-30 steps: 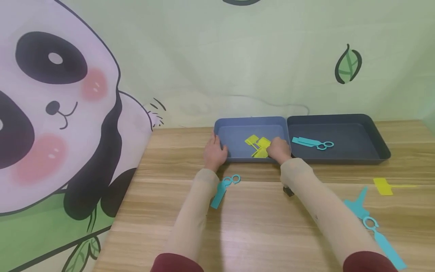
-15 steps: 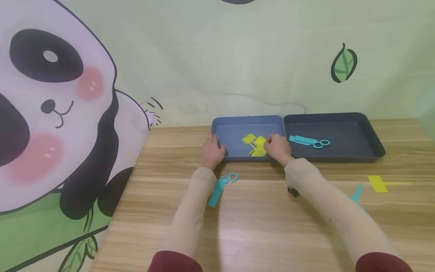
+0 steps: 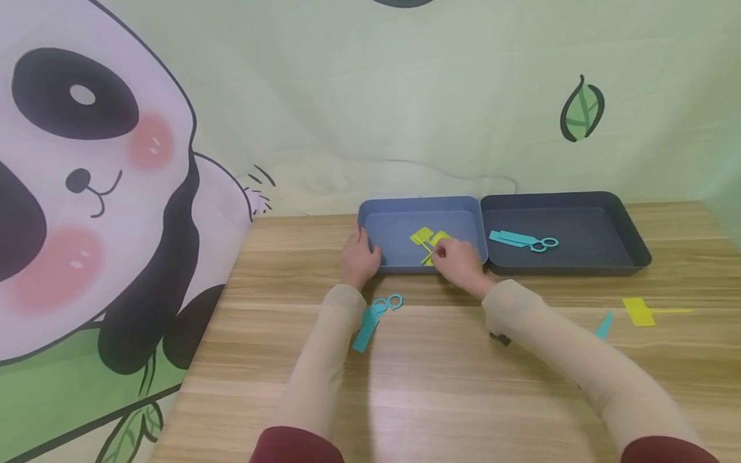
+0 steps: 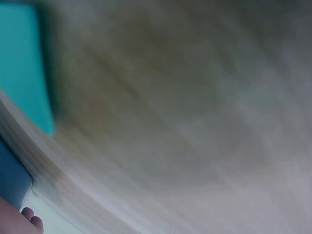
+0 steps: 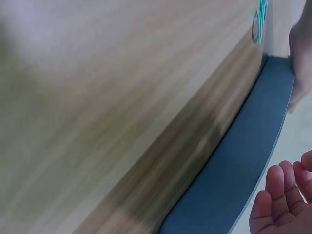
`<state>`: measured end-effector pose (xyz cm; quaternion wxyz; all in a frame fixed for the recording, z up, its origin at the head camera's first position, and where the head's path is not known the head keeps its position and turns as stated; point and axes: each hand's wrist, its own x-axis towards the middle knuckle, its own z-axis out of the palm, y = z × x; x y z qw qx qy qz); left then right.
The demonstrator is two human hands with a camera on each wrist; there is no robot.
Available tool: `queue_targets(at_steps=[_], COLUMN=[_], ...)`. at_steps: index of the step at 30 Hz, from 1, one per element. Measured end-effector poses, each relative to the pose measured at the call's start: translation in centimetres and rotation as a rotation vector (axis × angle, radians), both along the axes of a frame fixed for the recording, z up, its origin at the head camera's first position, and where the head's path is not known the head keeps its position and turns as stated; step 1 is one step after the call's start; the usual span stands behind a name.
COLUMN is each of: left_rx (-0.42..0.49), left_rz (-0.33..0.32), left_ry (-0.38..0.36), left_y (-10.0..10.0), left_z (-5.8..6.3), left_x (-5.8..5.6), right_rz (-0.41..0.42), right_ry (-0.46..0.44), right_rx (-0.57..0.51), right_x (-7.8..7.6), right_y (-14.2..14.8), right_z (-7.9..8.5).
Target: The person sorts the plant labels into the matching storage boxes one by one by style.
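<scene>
Head view: flat yellow plastic-looking tags just left of and under right hand, mid-frame; leftmost stem slants down-right. Right's nearer, fingers bunched, honestly can't tell if pinching. Tags in shallow blue rectangular tray; left hand on its left rim, fingers straight. Dark rectangular tray beside: turquoise ringed strips.

Left wrist: turquoise slab upper left.

Right wrist: curled fingers lower right.

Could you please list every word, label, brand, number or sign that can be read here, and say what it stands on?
There is no readable text in any view.
Yellow pieces and teal pieces: any fine marking would be too small to read.
Blue tray and dark tray: no lettering visible.
Panda backdrop: drawings only.
</scene>
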<state>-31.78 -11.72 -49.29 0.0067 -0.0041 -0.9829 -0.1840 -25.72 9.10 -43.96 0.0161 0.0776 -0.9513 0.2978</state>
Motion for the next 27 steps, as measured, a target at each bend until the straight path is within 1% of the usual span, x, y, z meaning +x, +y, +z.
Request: queue_targets(at_steps=[3,6,15,21,24,27], left_rx=[-0.007,-0.01,-0.008,-0.013,-0.017,-0.02], left_rz=[-0.001,0.001,0.001,-0.002,-0.002,0.0], left_ry=[-0.004,-0.007,-0.016,-0.013,-0.007,-0.004], left_y=[0.0,0.0,0.0,0.0,0.0,0.0], left_z=[0.0,0.0,0.3,0.2,0.1,0.1], left_x=[0.0,0.0,0.2,0.2,0.1,0.0], right_rz=[0.044,0.087,0.217,0.294,0.341,0.393], right_ry=[0.048,0.063,0.011,-0.04,-0.037,-0.023], right_rx=[-0.009,0.001,0.08,0.104,0.116,0.149], right_x=[0.7,1.1,1.6,1.7,1.8,1.8], right_y=[-0.6,-1.1,-2.0,-2.6,-2.9,-3.1], right_z=[0.0,-0.2,-1.0,-1.6,-2.0,-2.5])
